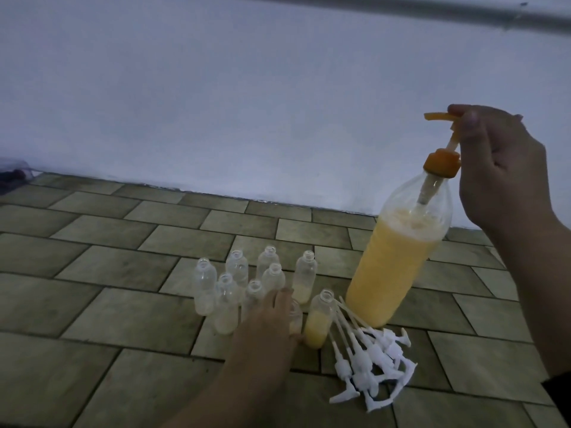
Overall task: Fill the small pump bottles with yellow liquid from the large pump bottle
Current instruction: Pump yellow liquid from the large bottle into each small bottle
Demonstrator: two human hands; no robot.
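Head view: large pump bottle (392,267) stood on the tiled floor (92,273), tilted with its top leaning right, roughly two-thirds full of yellow liquid. Orange pump head (440,120) was raised, nozzle pointing left. Right hand (500,168) was at the pump head, fingers (463,114) curled over its top and pinching it.

Left of the big bottle: a cluster of small clear bottles (238,270), all uncapped and upright on the floor. One small bottle (318,319) nearest the big one was about half full of yellow. Another (304,276) behind it had a thin yellow layer at the bottom. The rest looked near empty, some with a pale residue.

Left hand (268,319) was low among the front bottles, fingers wrapped round one small bottle (295,318) just left of the half-full one; most of that bottle was hidden by the hand.

White pump tops (367,362) lay in a loose pile on the floor, in front of the big bottle and right of the half-full one, dip tubes pointing up-left.

White wall (247,103) behind.
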